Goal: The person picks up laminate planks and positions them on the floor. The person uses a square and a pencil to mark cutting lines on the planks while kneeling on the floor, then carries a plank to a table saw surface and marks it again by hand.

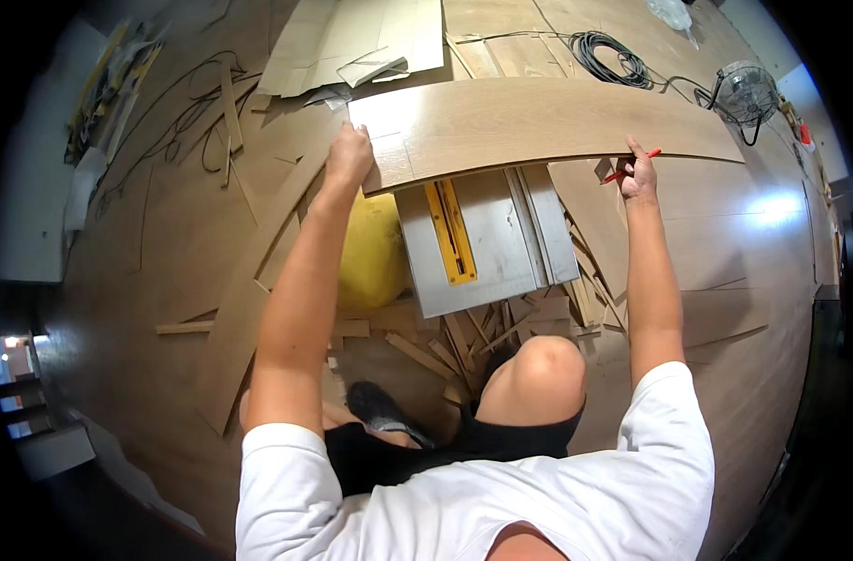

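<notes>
A long wood-look floor plank (pixel 529 122) spans the view crosswise, over the far part of a table saw (pixel 487 234) with a grey metal top and a yellow slotted insert (pixel 452 232). My left hand (pixel 350 154) is closed round the plank's left end. Farther right, my right hand (pixel 640 173) grips its near edge and also holds a red pencil or marker (pixel 617 176). Thin lines cross the plank's face near my left hand. Whether the plank rests on the saw top or is held above it, I cannot tell.
Wood offcuts (pixel 455 351) lie round the saw, by my feet. A yellow rounded object (pixel 370 248) stands at its left. Flattened cardboard (pixel 352 47), a coiled black cable (pixel 609 56) and a fan (pixel 744 95) lie beyond. Long strips (pixel 258 290) lie at the left.
</notes>
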`<state>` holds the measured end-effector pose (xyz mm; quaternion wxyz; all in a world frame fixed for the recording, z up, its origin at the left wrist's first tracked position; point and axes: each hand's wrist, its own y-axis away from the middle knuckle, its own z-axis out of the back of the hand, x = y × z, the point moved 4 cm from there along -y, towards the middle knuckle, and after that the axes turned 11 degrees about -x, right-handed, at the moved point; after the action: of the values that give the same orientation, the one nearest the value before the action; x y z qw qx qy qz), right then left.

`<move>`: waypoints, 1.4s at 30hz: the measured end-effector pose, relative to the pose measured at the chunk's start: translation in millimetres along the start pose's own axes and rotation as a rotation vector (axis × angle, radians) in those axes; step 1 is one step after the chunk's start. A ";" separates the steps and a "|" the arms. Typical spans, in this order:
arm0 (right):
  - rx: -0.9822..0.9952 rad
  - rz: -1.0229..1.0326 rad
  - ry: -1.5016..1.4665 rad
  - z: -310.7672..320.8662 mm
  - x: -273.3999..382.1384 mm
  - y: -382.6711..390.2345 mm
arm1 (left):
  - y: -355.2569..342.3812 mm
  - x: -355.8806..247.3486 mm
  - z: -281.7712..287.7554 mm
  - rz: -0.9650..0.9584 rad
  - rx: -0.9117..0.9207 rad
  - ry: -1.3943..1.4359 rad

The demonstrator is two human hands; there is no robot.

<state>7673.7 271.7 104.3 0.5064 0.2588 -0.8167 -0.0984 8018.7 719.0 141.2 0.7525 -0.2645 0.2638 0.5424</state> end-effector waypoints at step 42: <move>0.044 -0.122 -0.014 46.1 -27.8 -49.1 | 19.0 6.9 -81.9 -0.013 -0.035 0.375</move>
<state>7659.0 240.0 40.4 0.4879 0.3182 -0.8049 -0.1130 7993.4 672.7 75.3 0.6890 -0.3757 0.3881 0.4832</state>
